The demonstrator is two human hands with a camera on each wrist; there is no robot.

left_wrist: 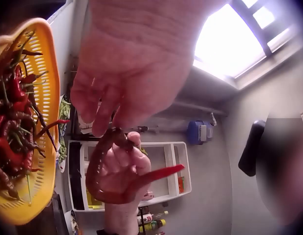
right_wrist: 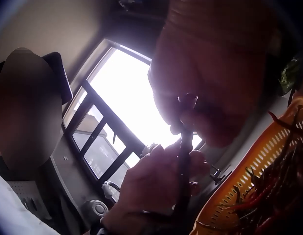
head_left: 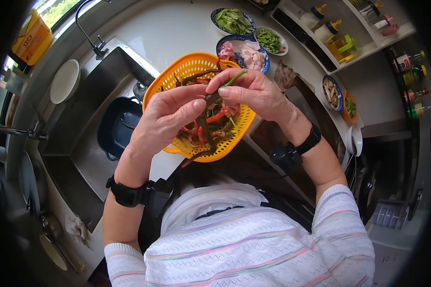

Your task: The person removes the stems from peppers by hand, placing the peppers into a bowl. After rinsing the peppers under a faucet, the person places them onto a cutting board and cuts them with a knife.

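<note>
A long, curved dark red chili (left_wrist: 96,171) with a brighter red tip hangs between the two hands. The left hand (head_left: 170,112) pinches its upper part between thumb and fingers. The right hand (head_left: 254,93) pinches the stem end, and a green stem (head_left: 235,78) sticks out above its thumb. Right below both hands is the yellow perforated basket (head_left: 246,125), holding many red and dark chilies (left_wrist: 17,122). In the right wrist view the chili (right_wrist: 185,166) is a dark shape between the hands.
The sink (head_left: 84,162) with a dark blue basin (head_left: 111,125) lies left of the basket. Behind and right of it stand plates of greens (head_left: 232,20), sliced meat (head_left: 252,55) and chopped green pieces (head_left: 268,40). A white shelf (head_left: 292,24) stands at the back right.
</note>
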